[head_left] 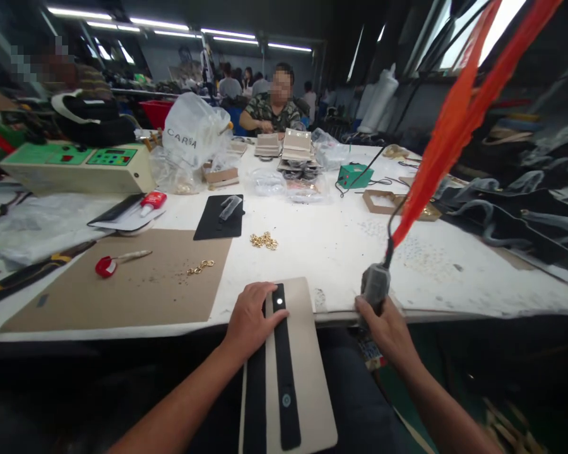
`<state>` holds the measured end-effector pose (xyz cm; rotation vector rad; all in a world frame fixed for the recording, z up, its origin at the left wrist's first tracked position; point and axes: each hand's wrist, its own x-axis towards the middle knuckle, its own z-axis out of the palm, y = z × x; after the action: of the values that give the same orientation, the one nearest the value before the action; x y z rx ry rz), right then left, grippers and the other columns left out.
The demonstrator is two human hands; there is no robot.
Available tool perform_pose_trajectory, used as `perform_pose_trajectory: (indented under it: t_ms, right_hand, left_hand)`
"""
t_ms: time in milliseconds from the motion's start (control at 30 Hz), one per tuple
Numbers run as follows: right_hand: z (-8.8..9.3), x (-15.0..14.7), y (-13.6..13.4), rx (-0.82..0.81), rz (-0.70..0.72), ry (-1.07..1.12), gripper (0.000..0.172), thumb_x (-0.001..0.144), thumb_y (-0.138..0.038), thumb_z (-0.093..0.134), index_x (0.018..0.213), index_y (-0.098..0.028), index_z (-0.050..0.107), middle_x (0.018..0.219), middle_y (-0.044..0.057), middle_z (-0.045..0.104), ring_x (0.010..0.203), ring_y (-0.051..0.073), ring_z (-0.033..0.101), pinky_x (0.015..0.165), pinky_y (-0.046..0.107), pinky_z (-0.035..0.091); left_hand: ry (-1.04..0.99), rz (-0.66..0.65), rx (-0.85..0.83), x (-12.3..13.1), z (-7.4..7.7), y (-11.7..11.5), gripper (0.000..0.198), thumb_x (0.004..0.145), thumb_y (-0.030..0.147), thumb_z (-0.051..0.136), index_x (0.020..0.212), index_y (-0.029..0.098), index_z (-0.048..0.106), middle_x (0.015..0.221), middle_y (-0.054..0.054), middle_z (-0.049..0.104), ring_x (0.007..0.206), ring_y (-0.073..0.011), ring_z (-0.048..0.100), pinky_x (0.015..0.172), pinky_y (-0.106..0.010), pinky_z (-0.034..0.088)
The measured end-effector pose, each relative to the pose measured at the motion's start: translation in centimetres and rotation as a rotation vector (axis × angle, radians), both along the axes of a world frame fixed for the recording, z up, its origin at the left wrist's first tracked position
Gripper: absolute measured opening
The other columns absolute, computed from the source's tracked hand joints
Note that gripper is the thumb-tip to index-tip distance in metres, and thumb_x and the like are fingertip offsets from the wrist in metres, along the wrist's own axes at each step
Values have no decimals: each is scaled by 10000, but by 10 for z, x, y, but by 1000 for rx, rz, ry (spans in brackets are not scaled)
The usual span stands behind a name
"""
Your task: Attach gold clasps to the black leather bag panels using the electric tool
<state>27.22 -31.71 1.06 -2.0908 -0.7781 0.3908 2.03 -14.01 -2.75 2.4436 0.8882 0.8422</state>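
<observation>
A beige panel (307, 359) leans on my lap against the table edge, with a long black strap (288, 372) lying along it. At the strap's top end, beside a round bright spot, my left hand (252, 318) grips it with thumb and fingers against the panel. Another dark strip (255, 397) runs along the panel's left side. My right hand (389, 325) is wrapped around a grey electric screwdriver (376, 287), right of the panel and apart from it. The screwdriver hangs from an orange band (440, 151) with a black cord; its tip is hidden.
On the white table (307, 252) lie a gold chain (264, 241), a black flat piece (213, 221), a brown board (146, 296) and a red-capped tube (152, 202). Further back stand a green box (355, 176), a control unit (76, 167) and stacked beige pieces (297, 146). A co-worker (277, 104) sits opposite.
</observation>
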Motion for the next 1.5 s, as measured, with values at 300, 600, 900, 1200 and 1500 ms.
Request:
perform_pose_trajectory:
  t_ms: [300,600,900,1200,1500]
  right_hand:
    - [-45,-72,-66,217,-9,162,537,866,-545,685,1278,-203,648,1109,117,725,1020,320,711,932,467,559]
    - [-1,-145,-22,434,594,180,249,974,-274,553,1137,-249,740,956,49,712,861,207,699,797,288,557]
    - [19,-169,-35,360,958,-357,424,904,-387,686,1295,-227,654,852,43,741,622,192,674,468,251,402]
    - [54,-84,-5,360,392,-162,199,887,-340,765,1056,-235,764,886,38,724,755,203,678,686,314,521]
    - [-13,-90,9,355,412,17,381,706,-691,751,736,-314,792,761,70,783,657,292,736,571,358,609]
  left_hand:
    - [230,132,190,1,20,-17,270,863,381,797,932,224,588,954,-60,700,952,-304,639,865,-458,472]
    - [-145,296,-489,-25,43,-67,687,903,579,665,1446,196,493,1330,-145,688,1265,-349,626,1094,-554,461]
    - [-644,473,-1144,-33,89,-115,508,834,524,808,1213,193,744,1192,-93,799,1242,-336,692,1171,-478,468]
    - [-795,232,-1396,-12,101,-121,523,823,410,825,1287,188,734,1153,-118,812,1129,-346,751,1087,-515,545]
    - [-857,61,-1345,-24,72,-133,694,710,598,854,1204,117,772,968,-161,809,1017,-394,756,1019,-522,526]
